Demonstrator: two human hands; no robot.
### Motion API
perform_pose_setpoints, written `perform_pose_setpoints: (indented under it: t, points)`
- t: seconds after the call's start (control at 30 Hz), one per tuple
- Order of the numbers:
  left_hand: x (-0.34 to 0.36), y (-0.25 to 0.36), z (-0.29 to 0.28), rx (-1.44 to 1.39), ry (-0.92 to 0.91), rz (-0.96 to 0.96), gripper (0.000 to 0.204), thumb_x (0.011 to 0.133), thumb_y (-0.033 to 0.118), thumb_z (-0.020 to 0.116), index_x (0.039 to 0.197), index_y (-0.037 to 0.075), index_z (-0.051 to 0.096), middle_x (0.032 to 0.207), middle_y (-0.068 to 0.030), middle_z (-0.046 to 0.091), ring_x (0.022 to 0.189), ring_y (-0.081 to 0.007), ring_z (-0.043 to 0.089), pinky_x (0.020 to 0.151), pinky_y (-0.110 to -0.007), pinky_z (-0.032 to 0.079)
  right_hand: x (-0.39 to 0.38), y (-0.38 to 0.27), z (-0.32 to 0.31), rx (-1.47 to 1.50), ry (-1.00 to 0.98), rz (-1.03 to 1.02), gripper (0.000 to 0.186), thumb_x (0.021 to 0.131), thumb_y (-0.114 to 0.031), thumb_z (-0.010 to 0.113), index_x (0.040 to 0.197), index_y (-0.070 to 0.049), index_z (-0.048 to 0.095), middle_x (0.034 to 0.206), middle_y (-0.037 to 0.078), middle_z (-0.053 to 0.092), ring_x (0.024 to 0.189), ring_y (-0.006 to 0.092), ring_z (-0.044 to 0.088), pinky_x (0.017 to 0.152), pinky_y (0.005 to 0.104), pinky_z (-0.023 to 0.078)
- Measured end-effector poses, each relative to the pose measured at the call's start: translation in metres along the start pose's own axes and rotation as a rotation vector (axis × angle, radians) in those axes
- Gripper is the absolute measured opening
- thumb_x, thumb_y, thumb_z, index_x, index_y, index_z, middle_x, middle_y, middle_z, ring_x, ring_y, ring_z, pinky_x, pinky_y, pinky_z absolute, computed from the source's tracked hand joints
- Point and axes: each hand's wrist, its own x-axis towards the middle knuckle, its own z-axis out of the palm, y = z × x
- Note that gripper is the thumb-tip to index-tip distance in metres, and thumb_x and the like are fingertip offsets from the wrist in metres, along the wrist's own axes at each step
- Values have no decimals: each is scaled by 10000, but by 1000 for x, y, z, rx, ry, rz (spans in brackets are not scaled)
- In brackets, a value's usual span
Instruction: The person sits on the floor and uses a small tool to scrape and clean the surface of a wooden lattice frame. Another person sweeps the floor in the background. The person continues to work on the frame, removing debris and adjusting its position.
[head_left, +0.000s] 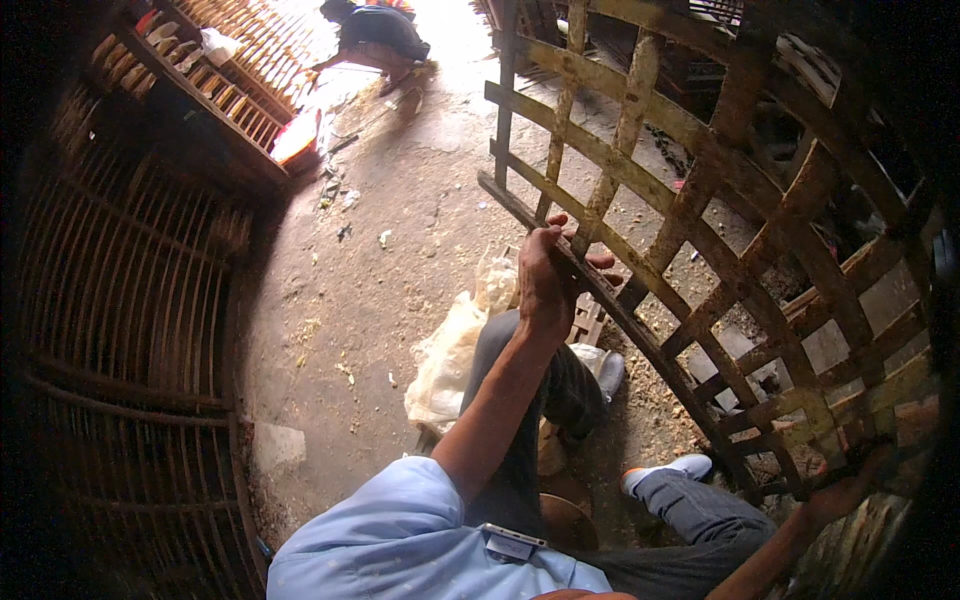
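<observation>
Left arm: It comes out of a blue sleeve [380,500] and reaches up and a bit to the right.
Left grip [548,280]: It is curled around the thin wooden edge of the panel, and its fingers poke out on the other side.
Right arm: It is low on the right side and reaches out to the panel's bottom corner.
Right grip [845,488]: It is by that corner, but it is too dark there, so I cannot tell how tight it is.
Criss-cross panel [686,208]: It is on the right, tipped up on a slant, with big holes between its flat strips.
Floor [330,290]: It is brown and dusty, with little bits all over it.
Pale sack [437,365]: It is on the floor next to a leg.
Slatted wall [130,290]: It is dark and runs along the left.
Far person [385,38]: Someone is bending low near the bright light.
</observation>
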Motion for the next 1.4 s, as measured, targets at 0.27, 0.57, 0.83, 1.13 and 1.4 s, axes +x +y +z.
perform_pose_setpoints:
  t: [0.27, 0.57, 0.83, 1.13, 1.4]
  points:
    - [-6, 4, 7, 150, 111, -66, 463, 975, 397, 547, 1154, -26, 494, 811, -137, 627, 693, -287, 682, 594, -385, 587, 5, -18, 2, 144, 101, 165, 600, 1040, -416, 385, 1481, -11, 351, 1540, 208, 307, 1409, 361, 334, 1166, 493, 290]
    - [-11, 0, 2, -130, -258, 0, 493, 917, 314, 399, 1328, 47, 448, 1103, -164, 622, 899, -337, 694, 728, -426, 582, 13, -40, 6, -357, 35, -313, 646, 989, -414, 516, 1459, 7, 378, 1484, 228, 379, 1370, 367, 390, 1126, 481, 359]
    - [-10, 5, 0, 268, 25, -53, 368, 942, 294, 502, 1203, 34, 503, 1077, -192, 623, 877, -305, 698, 709, -437, 588, 12, -50, 8, -364, 34, -274, 611, 980, -345, 547, 1451, 10, 391, 1463, 228, 414, 1358, 354, 415, 1108, 464, 388]
    - [-13, 10, 7, -433, -390, -165, 442, 956, 277, 499, 1287, -16, 477, 1074, -142, 581, 1015, -284, 564, 933, -504, 435, 21, -79, 23, -457, 21, -418, 578, 969, -267, 582, 1443, 14, 405, 1440, 228, 453, 1345, 339, 444, 1089, 444, 421]
    - [-13, 6, 8, -332, -328, -75, 311, 1000, 161, 489, 1219, -59, 488, 1098, -155, 556, 1018, -265, 573, 898, -418, 516, 15, -29, 5, -188, 1, -28, 571, 944, -95, 579, 1472, -11, 377, 1507, 202, 377, 1364, 326, 417, 1110, 461, 401]
